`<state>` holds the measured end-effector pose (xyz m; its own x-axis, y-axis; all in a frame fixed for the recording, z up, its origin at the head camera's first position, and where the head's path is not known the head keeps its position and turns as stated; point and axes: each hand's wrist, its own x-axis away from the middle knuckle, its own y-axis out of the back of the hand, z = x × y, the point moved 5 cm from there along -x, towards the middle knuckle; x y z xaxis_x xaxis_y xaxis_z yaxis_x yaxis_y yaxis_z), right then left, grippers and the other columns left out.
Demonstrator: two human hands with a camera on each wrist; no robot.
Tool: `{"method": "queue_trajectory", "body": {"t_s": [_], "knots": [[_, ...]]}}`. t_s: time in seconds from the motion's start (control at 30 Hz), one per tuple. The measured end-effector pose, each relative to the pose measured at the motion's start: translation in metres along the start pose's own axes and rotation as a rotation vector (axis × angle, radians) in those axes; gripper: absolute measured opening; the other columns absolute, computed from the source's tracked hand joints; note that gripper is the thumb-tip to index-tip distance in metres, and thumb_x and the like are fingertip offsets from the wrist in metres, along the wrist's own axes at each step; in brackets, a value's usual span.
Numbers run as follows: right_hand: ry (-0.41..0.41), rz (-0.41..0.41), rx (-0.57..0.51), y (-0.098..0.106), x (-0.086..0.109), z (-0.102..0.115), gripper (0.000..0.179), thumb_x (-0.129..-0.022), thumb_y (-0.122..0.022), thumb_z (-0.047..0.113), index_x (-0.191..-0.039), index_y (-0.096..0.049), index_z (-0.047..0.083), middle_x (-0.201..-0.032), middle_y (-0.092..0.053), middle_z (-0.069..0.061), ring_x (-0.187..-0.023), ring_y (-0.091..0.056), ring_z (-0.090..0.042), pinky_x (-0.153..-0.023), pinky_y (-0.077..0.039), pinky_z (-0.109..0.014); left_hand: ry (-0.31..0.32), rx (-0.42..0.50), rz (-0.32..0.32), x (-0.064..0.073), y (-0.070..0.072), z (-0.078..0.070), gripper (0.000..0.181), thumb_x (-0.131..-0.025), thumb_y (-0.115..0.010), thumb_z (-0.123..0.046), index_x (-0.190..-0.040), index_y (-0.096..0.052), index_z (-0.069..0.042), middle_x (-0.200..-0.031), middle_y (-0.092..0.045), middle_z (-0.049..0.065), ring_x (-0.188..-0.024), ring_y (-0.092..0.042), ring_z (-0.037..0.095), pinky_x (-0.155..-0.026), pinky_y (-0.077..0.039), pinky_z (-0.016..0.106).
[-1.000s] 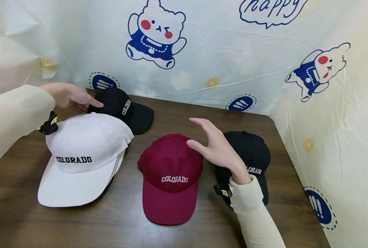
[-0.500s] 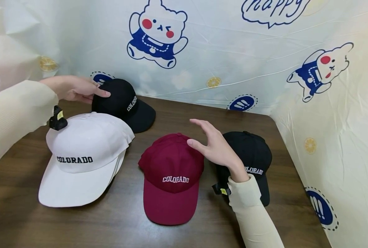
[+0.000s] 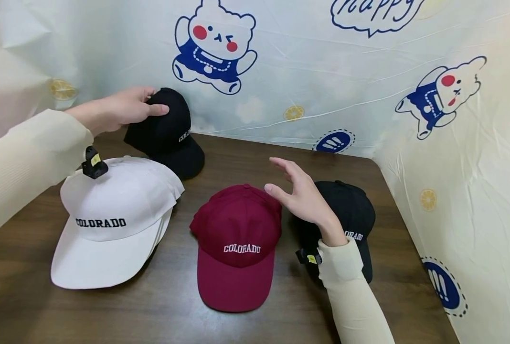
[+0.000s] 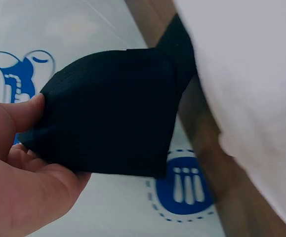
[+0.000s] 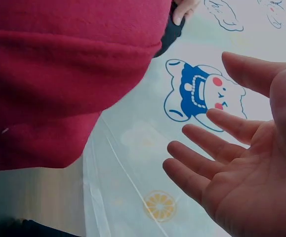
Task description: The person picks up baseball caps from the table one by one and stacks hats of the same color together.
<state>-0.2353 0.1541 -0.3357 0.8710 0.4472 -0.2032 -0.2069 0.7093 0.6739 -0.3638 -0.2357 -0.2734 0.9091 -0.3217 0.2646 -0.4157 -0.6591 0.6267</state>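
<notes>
My left hand (image 3: 128, 109) pinches the crown of a black baseball cap (image 3: 169, 126) at the back left, thumb on the near side. Its back edge is tipped up and its brim points down toward the table. In the left wrist view the thumb and fingers grip the top of this black cap (image 4: 108, 108). My right hand (image 3: 304, 196) hovers with fingers spread and relaxed, holding nothing, between a maroon cap (image 3: 238, 229) and a second black cap (image 3: 345, 205), which the hand and sleeve partly cover. The right wrist view shows the palm (image 5: 251, 182) bare beside the maroon cap.
A stack of white caps (image 3: 117, 205) sits at the left, under my left forearm and in front of the held cap. A printed sheet (image 3: 281, 71) rises behind the brown table (image 3: 238, 153) and along its right side.
My left hand has raised the black cap's crown from the table and tilted it, brim downward. The right hand has shifted only slightly; the maroon and white caps stay put.
</notes>
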Motion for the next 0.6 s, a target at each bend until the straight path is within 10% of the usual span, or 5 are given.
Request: {"method": "queue_trajectory", "body": {"t_s": [0.23, 0.6], "knots": [[-0.004, -0.028, -0.009, 0.011, -0.003, -0.001, 0.068, -0.103, -0.072, 0.029, -0.161, -0.041, 0.010, -0.163, -0.045, -0.009, -0.150, -0.043, -0.029, -0.123, -0.037, -0.052, -0.127, -0.063, -0.086, 0.011, 0.003, -0.042, 0.043, -0.113, -0.049, -0.040, -0.138, -0.046, -0.005, -0.135, -0.051, 0.023, -0.124, -0.044, 0.038, -0.109, -0.036, 0.059], [0.040, -0.083, -0.025, 0.032, -0.009, 0.015, 0.064, -0.104, -0.070, 0.022, -0.160, -0.043, 0.009, -0.164, -0.046, -0.009, -0.151, -0.044, -0.027, -0.123, -0.036, -0.053, -0.318, -0.145, -0.118, 0.042, -0.015, -0.109, 0.034, -0.109, -0.058, -0.041, -0.129, -0.059, -0.013, -0.123, -0.063, 0.011, -0.113, -0.053, 0.025, -0.090, -0.047, 0.034]]}}
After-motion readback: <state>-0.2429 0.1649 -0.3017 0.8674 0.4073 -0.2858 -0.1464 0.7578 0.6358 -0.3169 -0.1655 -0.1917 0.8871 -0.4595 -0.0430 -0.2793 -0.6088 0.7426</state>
